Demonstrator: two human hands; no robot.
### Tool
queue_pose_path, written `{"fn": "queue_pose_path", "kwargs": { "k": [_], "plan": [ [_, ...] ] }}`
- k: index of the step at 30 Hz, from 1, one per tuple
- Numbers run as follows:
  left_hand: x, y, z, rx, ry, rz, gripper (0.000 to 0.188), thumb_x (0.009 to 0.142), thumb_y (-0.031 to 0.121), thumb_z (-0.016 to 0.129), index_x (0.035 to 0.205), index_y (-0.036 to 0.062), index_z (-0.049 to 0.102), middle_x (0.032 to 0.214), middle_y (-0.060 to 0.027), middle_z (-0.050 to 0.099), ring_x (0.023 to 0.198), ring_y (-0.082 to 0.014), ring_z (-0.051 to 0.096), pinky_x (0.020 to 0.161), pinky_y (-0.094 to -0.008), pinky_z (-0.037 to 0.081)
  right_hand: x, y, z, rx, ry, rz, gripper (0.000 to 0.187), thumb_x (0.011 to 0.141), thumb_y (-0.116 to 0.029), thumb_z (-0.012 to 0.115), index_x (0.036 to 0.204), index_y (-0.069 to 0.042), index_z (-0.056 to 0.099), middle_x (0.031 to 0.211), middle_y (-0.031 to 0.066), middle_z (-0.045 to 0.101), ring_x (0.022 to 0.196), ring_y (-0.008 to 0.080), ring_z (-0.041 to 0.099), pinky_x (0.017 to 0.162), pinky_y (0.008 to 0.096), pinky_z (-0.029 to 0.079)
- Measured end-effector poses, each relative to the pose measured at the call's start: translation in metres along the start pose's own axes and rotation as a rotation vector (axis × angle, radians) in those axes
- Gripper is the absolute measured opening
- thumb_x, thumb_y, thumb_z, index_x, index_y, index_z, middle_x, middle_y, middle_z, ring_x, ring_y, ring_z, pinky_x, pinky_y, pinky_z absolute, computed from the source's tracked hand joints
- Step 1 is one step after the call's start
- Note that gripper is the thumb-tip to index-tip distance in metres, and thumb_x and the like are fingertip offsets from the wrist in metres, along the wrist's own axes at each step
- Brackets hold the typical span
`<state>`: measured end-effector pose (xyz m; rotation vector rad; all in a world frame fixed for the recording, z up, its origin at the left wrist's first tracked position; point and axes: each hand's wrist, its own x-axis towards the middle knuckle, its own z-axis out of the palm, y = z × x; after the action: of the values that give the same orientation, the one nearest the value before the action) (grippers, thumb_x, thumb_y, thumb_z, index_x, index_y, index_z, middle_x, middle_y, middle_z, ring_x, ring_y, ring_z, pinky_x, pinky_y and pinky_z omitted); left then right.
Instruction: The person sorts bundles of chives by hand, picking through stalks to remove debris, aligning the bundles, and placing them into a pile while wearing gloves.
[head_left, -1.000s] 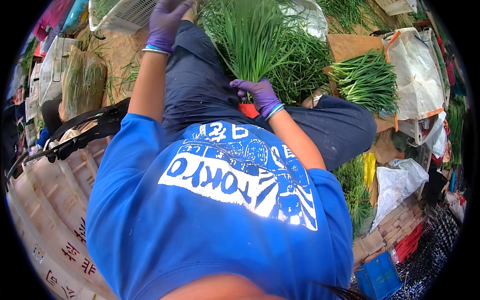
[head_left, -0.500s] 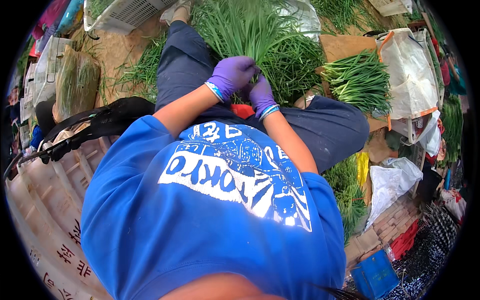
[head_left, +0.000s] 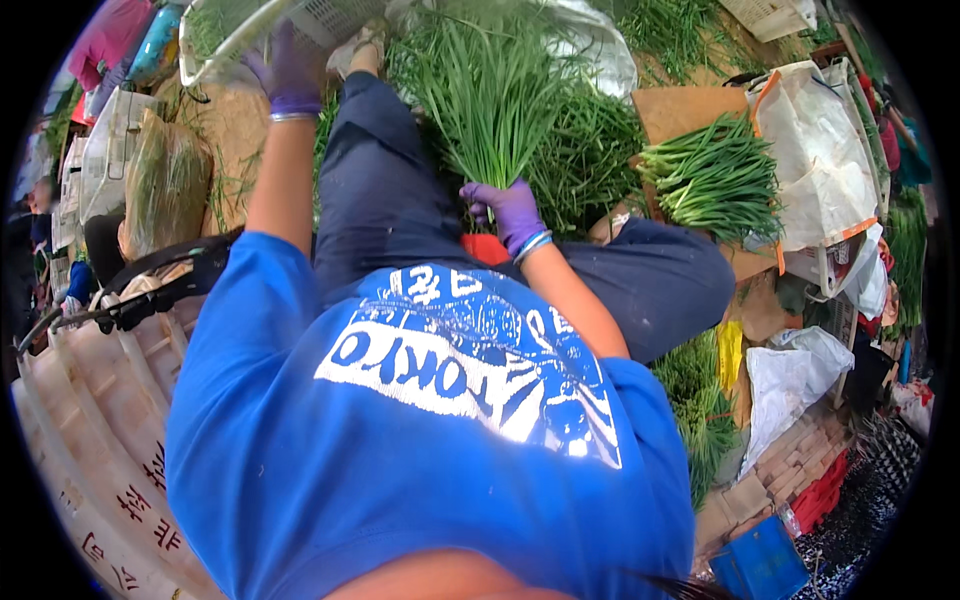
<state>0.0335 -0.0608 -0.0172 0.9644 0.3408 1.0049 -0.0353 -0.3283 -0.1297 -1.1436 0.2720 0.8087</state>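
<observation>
Gripping a bunch of long green leaves (head_left: 503, 115) near its lower end, the purple-gloved right hand (head_left: 512, 214) of a seated person in a blue shirt holds it between the legs, the blades fanning away from the body. The gloved left hand (head_left: 290, 78), well apart from the right, is extended beside a white slatted crate (head_left: 335, 28); whether it has hold of anything cannot be told. A loose heap of greens (head_left: 598, 150) lies just beside the bunch, and a neatly aligned stack of greens (head_left: 715, 178) rests on a brown board (head_left: 680, 108) to the person's right.

The step in hand appears to be gathering or tidying the bunch, with one hand steadying it. Further work on it would likely call for a firm grip at the base and the left hand brought back to the stems.

The cut ends are hidden by the right fist, and motion blurs the left fingers against the crate, itself cut off by the frame's upper edge. The leaf tips blur into the background, and a red object (head_left: 484, 248) below the right hand is mostly covered.
</observation>
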Motion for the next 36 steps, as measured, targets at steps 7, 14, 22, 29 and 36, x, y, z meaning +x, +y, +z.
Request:
{"fn": "queue_pose_path", "kwargs": {
  "k": [7, 14, 22, 29, 36],
  "plan": [
    [-0.142, -0.058, -0.007, -0.384, -0.372, -1.541, 0.05, 0.075, 0.044, 0.057, 0.108, 0.0075, 0.051, 0.101, -0.0108, 0.055, 0.087, -0.0242, 0.054, 0.077, -0.0371, 0.044, -0.004, 0.0, -0.002, -0.282, 0.037, -0.134, 0.027, 0.067, -0.007, 0.066, 0.089, -0.001, 0.052, 0.062, 0.0047, 0.057, 0.043, 0.01, 0.05, 0.038, 0.0225, 0.039],
    [-0.05, -0.048, 0.008, -0.521, -0.988, -0.952, 0.1, 0.059, 0.067, 0.056, 0.132, 0.0076, 0.021, 0.131, -0.013, 0.031, 0.119, -0.0284, 0.032, 0.1, -0.0444, 0.022, 0.004, 0.025, -0.014, -0.617, -0.105, -0.564, 0.025, 0.066, -0.005, 0.068, 0.088, -0.004, 0.057, 0.075, 0.0064, 0.061, 0.051, 0.0079, 0.052, 0.045, 0.0215, 0.041],
    [-0.022, -0.002, 0.028, -0.588, -1.075, -0.741, 0.101, 0.059, 0.067, 0.056, 0.132, 0.0069, 0.02, 0.132, -0.014, 0.029, 0.12, -0.0291, 0.03, 0.1, -0.0452, 0.022, 0.006, 0.014, -0.023, -0.429, -0.159, -0.171, 0.034, 0.066, -0.008, 0.067, 0.097, -0.002, 0.056, 0.083, 0.0065, 0.062, 0.073, 0.0117, 0.057, 0.065, 0.0256, 0.045],
    [0.016, 0.005, -0.006, -0.651, -1.112, -0.721, 0.102, 0.059, 0.067, 0.057, 0.132, 0.0062, 0.019, 0.132, -0.0149, 0.027, 0.12, -0.0297, 0.029, 0.1, -0.046, 0.022, 0.004, -0.029, -0.046, -0.423, 0.071, -0.809, 0.036, 0.066, -0.011, 0.066, 0.098, 0.0, 0.054, 0.081, 0.0101, 0.061, 0.067, 0.0156, 0.058, 0.056, 0.0276, 0.045],
    [-0.02, 0.002, -0.011, -0.27, -0.853, -0.719, 0.111, 0.055, 0.071, 0.055, 0.134, 0.0088, 0.006, 0.136, -0.0178, 0.015, 0.123, -0.0331, 0.023, 0.1, -0.0482, 0.019, -0.008, -0.108, -0.165, 0.096, 0.431, -0.776, 0.016, 0.07, -0.005, 0.062, 0.085, -0.002, 0.056, 0.075, 0.0042, 0.057, 0.056, 0.0103, 0.052, 0.047, 0.0208, 0.041]
  ]
}}
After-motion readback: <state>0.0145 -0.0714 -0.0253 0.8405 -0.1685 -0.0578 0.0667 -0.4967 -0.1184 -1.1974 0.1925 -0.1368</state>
